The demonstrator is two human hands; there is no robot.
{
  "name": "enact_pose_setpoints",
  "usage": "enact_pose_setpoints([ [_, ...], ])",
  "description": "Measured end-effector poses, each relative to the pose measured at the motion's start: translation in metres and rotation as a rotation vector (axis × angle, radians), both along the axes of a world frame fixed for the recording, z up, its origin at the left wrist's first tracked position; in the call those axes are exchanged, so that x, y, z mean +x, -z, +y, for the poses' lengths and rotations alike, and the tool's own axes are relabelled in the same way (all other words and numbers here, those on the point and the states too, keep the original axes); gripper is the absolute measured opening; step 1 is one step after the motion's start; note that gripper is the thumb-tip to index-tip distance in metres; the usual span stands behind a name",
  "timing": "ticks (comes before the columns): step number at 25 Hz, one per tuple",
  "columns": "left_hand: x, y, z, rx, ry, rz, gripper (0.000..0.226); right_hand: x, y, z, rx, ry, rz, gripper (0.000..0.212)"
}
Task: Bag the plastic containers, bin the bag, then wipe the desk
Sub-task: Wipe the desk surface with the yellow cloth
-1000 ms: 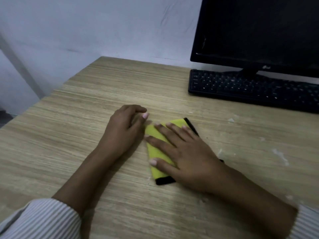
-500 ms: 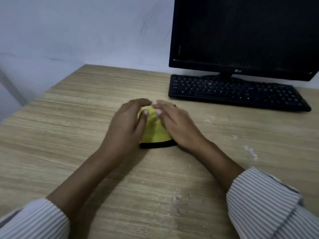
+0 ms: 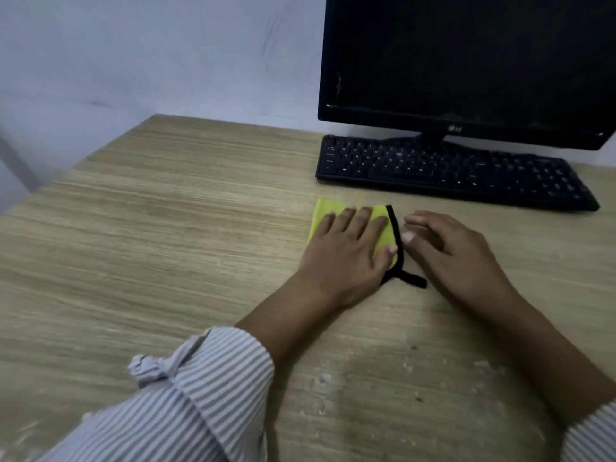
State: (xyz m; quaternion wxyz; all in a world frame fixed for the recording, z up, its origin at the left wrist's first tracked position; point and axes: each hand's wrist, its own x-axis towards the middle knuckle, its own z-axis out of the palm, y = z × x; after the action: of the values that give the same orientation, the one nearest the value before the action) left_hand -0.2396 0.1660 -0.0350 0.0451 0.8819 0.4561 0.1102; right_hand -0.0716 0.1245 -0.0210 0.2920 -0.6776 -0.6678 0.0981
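The wooden surface carries a folded yellow cloth with black edging, near the front of the keyboard. The left hand lies flat on the cloth, fingers straight. Just right of the cloth, the right hand rests on the surface, fingers loosely curled, holding nothing. White specks lie between the forearms. A monitor stands behind the keyboard.

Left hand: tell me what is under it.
The left hand lies flat on a yellow cloth with black trim, on the desk. The cloth's middle is covered by the hand.
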Motion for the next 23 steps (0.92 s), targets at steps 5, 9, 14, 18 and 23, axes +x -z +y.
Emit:
enact_pose_setpoints([
  [5, -0.058, 0.006, -0.008, 0.022, -0.106, 0.053, 0.074, 0.009, 0.007, -0.009, -0.068, -0.127, -0.123, 0.036],
  [9, -0.025, 0.004, 0.027, -0.015, -0.126, 0.060, 0.059, 0.011, 0.009, -0.005, -0.008, -0.111, -0.111, 0.029],
  [14, 0.002, 0.006, -0.026, -0.002, 0.069, 0.062, 0.062, 0.025, 0.002, -0.012, 0.020, -0.058, -0.107, 0.027],
  [18, -0.046, 0.005, -0.036, 0.014, -0.067, 0.060, 0.075, 0.031, 0.007, -0.018, -0.024, -0.066, -0.147, 0.031],
  [23, -0.005, 0.002, 0.020, -0.033, -0.211, 0.027, 0.058, 0.037, 0.011, -0.015, -0.049, -0.057, -0.184, 0.035],
])
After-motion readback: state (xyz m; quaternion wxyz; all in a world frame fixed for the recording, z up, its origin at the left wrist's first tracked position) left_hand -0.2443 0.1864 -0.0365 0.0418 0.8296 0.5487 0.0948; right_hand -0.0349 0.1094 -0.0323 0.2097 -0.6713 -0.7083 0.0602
